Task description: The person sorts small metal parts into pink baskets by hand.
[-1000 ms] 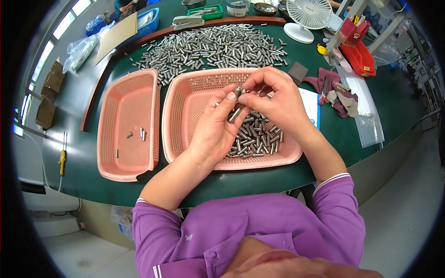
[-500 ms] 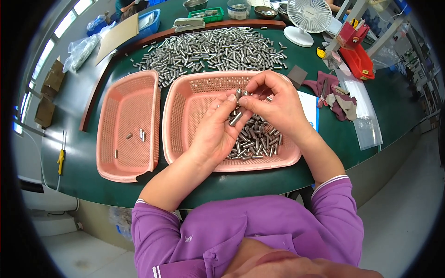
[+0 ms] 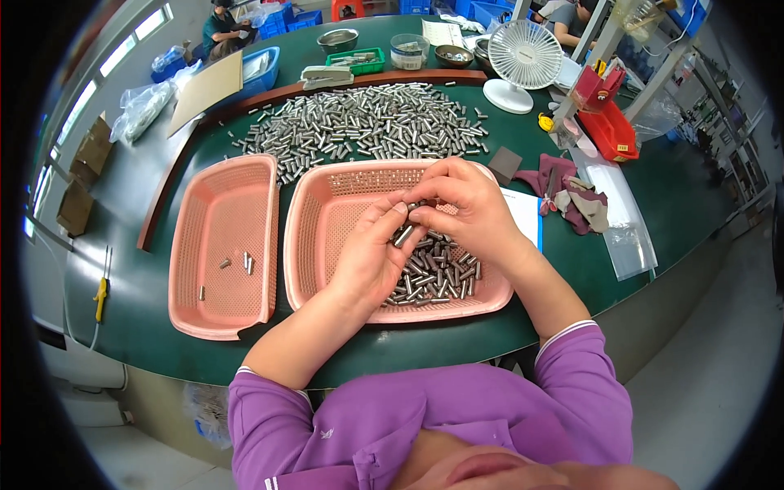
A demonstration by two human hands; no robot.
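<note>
Both my hands meet above the larger pink basket [image 3: 304, 237]. My left hand [image 3: 365, 253] is curled around several short metal pins [image 3: 403, 236], with one pin lying along its fingers. Thumb and fingers of my right hand [image 3: 465, 208] pinch at a pin end held at the left fingertips; the fingers partly hide it. Below the hands, many loose metal pins [image 3: 441, 273] lie heaped in the right part of the basket. To the left stands a smaller pink basket [image 3: 220, 220] with a few pins [image 3: 248, 263] on its bottom.
Behind the baskets spreads a big pile of shiny pins [image 3: 367, 122], bounded by a brown wooden strip [image 3: 302, 88]. A white fan [image 3: 523, 61], a red bin [image 3: 608, 135] and rags [image 3: 572, 196] stand or lie right. A yellow-handled tool [image 3: 101, 298] lies far left. Other people sit beyond the table.
The view has tilted, so the table sits lower in the picture. My right fingers have closed in over the pins at my left fingertips; both hands stay above the larger basket.
</note>
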